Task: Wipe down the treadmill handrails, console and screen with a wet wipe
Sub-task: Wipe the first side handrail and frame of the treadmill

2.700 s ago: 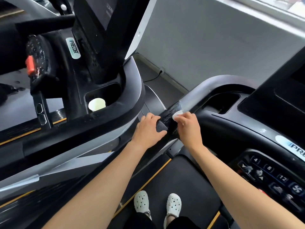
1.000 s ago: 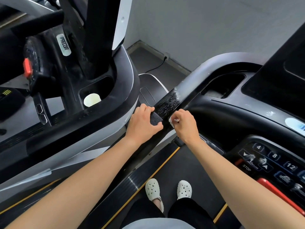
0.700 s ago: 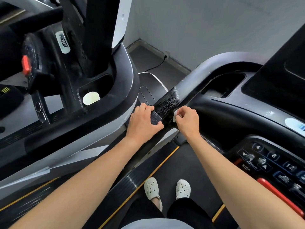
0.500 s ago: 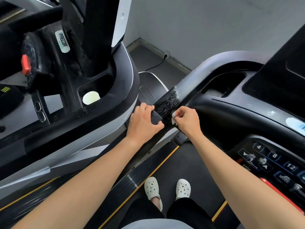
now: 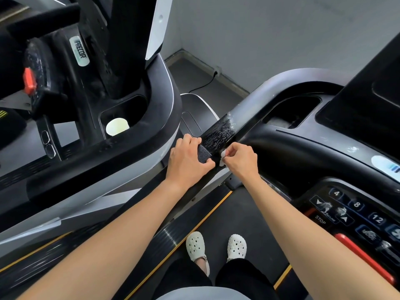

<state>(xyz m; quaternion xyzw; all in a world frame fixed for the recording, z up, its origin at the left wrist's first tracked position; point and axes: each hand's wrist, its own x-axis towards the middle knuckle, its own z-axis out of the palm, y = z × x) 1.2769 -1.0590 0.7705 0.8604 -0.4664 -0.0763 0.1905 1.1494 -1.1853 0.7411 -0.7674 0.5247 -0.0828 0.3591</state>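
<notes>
Left hand (image 5: 187,159) grips the black handrail (image 5: 220,133), fingers curled over its top and the thumb closing on the near side. Right hand (image 5: 240,161) is closed in a pinch on a small white wet wipe (image 5: 223,158), held against the handrail just beside the left thumb; most of the wipe is hidden inside the fist. Beyond both hands, the rail surface is flecked pale. The console keypad (image 5: 355,213) lies right of the right forearm, and the dark screen (image 5: 368,126) sits beyond it. Well left of the left hand, a paper cup (image 5: 116,126) sits in the neighbouring machine's holder. White shoes (image 5: 195,245) stand on the belt, nearer the body than both hands.
</notes>
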